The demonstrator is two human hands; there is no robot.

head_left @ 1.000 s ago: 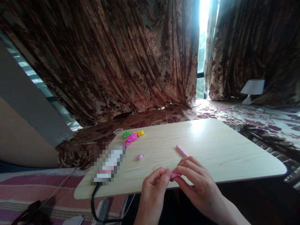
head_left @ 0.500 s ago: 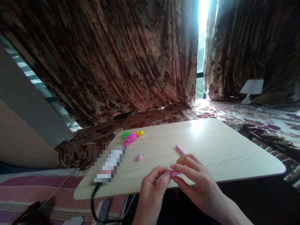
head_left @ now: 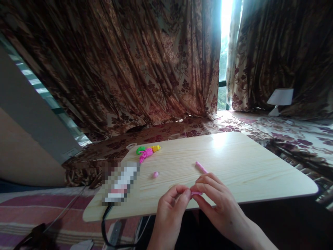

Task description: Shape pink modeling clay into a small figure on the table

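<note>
Head view: at the near edge of the table (head_left: 249, 163), the left hand (head_left: 171, 206) pinches the left end of a pink piece (head_left: 197, 193) between thumb and forefinger, and the right hand (head_left: 221, 205) grips its right end between thumb and fingers. Just beyond the right hand lies a pink roll (head_left: 201, 167), its near end hidden. A pink ball (head_left: 155, 174) sits to the left, apart from both hands. At the far left, a magenta lump (head_left: 146, 154) lies against green (head_left: 139, 150) and yellow lumps (head_left: 156, 148).
</note>
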